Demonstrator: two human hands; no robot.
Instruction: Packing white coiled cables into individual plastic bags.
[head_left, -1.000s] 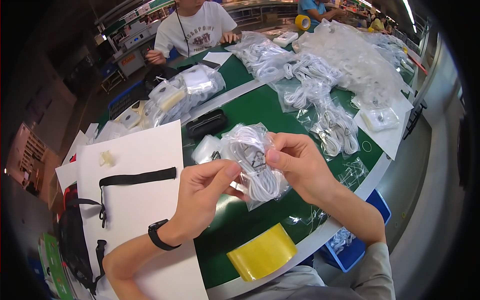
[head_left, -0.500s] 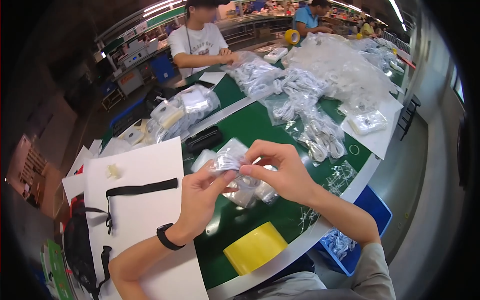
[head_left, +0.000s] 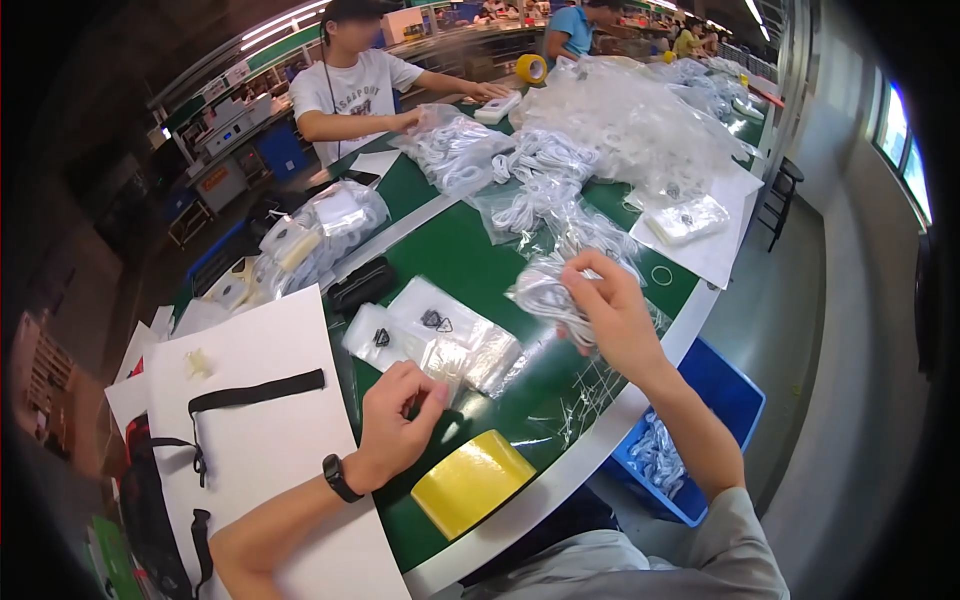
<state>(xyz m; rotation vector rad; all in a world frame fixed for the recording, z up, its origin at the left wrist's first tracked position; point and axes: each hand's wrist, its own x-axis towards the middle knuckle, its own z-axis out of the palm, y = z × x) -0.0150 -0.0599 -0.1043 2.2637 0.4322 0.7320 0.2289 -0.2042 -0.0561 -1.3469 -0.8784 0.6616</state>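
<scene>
A worker's right hand (head_left: 612, 312) is lifting a clear bag of coiled white cable (head_left: 545, 292) above a green tabletop (head_left: 470, 255).

The right-hand fingers are clamped on the bag's upper edge, holding it just over the tabletop's near rim, above loose plastic film. The left hand (head_left: 398, 420) is resting lower down, its fingers pinched together on the corner of a stack of empty clear bags (head_left: 440, 335) lying flat on the green surface. A yellow block (head_left: 472, 483) is lying just beside that hand, near the edge. A white sheet (head_left: 265, 440) with a black strap (head_left: 255, 390) is sitting to the left. A blue bin (head_left: 700, 440) of cables is standing below the tabletop's rim. Across the tabletop, another person in a white shirt (head_left: 350, 95) is working beside heaped bags.
</scene>
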